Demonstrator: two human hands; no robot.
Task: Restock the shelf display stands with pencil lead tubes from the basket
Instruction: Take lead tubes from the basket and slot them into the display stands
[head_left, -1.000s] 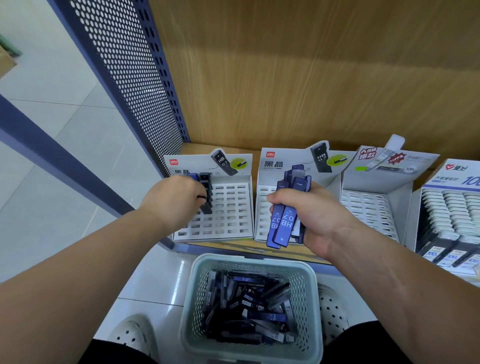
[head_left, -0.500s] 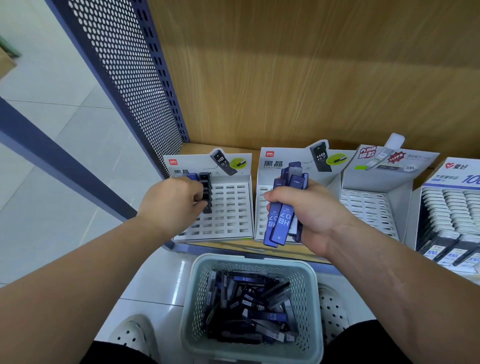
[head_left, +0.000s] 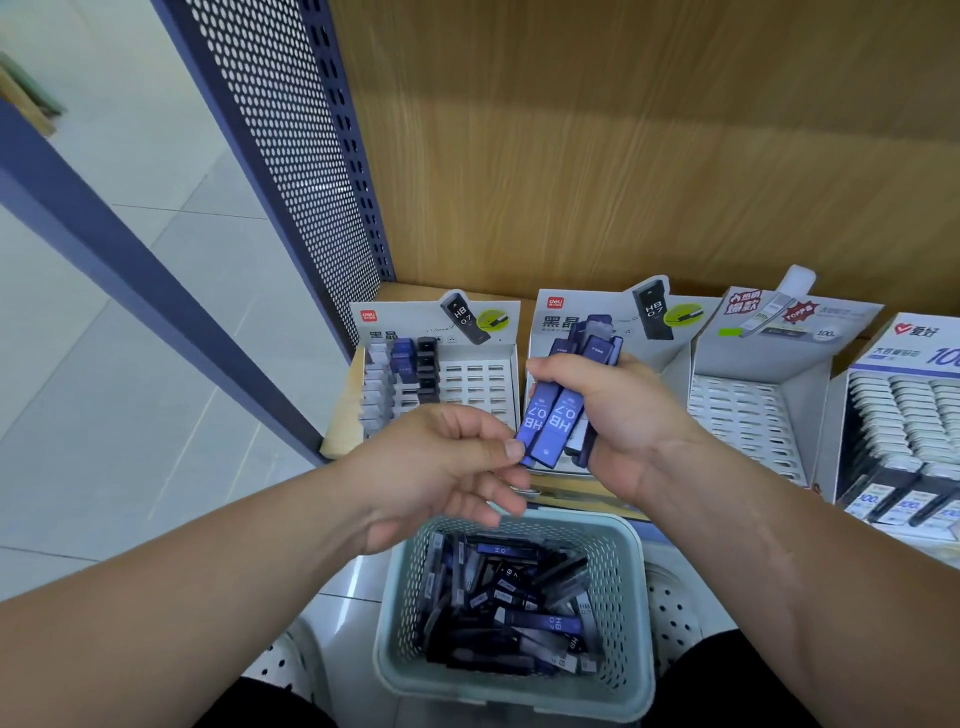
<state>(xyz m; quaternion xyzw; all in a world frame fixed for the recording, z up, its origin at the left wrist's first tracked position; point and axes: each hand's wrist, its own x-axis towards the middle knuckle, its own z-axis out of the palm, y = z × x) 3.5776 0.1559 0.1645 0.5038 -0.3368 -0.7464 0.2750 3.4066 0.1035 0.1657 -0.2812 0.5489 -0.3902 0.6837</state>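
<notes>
My right hand (head_left: 628, 415) grips a bundle of blue HB 0.7 pencil lead tubes (head_left: 553, 426), held upright in front of the second display stand (head_left: 556, 322). My left hand (head_left: 441, 467) is at the bundle's lower end, thumb and curled fingers pinching the leftmost tube. The left display stand (head_left: 478, 384) has a few blue, black and white tubes (head_left: 404, 361) in its left columns; the other slots are bare. Below my hands, the pale green basket (head_left: 514, 696) holds several loose tubes (head_left: 509, 613).
A third stand (head_left: 737, 405) with bare slots and a box of white-capped tubes (head_left: 904, 415) sit to the right on the wooden shelf. A perforated blue panel (head_left: 291, 156) bounds the shelf on the left. White perforated shoes (head_left: 670, 608) flank the basket on the tiled floor.
My left hand left the left display stand and moved right and down to the bundle in my right hand. The tubes it was placing now sit in the stand.
</notes>
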